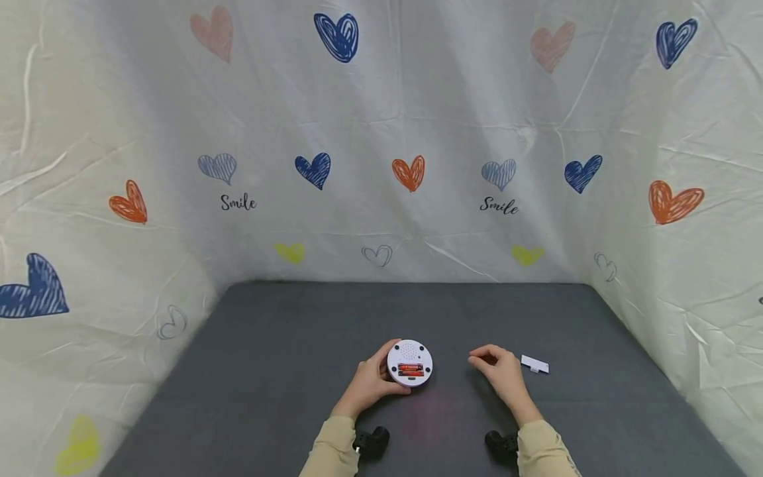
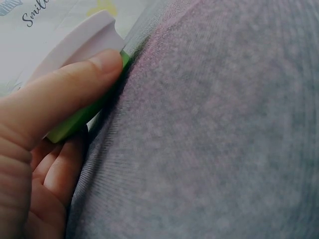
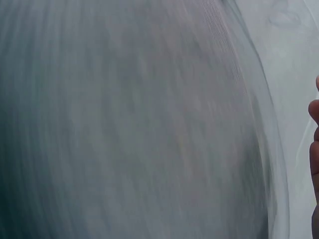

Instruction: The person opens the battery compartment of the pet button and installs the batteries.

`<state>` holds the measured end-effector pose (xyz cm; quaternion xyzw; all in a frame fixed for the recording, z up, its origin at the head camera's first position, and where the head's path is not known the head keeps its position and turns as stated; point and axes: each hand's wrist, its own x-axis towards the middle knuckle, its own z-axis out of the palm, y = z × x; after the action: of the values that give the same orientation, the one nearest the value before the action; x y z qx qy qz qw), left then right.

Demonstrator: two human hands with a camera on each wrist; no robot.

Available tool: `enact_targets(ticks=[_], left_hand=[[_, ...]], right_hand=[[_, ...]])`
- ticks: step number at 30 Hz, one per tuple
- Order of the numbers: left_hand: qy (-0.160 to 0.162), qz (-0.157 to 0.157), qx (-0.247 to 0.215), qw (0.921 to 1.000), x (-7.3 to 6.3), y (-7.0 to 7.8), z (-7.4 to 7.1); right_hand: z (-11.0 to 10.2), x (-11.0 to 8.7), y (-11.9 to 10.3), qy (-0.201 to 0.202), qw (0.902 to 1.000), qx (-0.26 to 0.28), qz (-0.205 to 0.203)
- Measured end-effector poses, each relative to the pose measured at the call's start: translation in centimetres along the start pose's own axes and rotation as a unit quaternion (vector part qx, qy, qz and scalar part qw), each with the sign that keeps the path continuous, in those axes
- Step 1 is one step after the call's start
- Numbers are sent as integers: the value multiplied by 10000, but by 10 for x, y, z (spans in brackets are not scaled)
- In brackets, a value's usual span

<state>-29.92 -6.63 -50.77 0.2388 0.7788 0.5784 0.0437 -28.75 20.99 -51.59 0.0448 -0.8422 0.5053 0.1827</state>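
Disc (image 1: 410, 356), judged light, stiff, best rim-held, was gripped lower centre by left hand (image 1: 371, 384). Right hand (image 1: 503, 372) was loosely curled, empty.

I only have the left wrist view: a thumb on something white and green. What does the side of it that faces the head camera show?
Observer: Two red batteries sit in an open compartment of the round white device.

Operator: Is anything loose lying nearby?

Observer: Yes, a small white piece lies on the dark table, to the right of the right hand.

Operator: Is that hand holding anything?

Observer: Nothing shows in it; its fingers are loosely bent.
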Motion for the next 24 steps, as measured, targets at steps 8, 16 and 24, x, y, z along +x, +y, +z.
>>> enact_targets(ticks=[8,16,24], left_hand=[[-2,-24,1,10000,0,0,-1],[-54,60,-98,9999,0,0,-3],[-61,15,-122,9999,0,-1,-2]], right_hand=[[-34,-3,15,100,9995,85,295],[-63,-9,27,246,9989,-208,354],[-85,-11,39,181,9969,-227,729]])
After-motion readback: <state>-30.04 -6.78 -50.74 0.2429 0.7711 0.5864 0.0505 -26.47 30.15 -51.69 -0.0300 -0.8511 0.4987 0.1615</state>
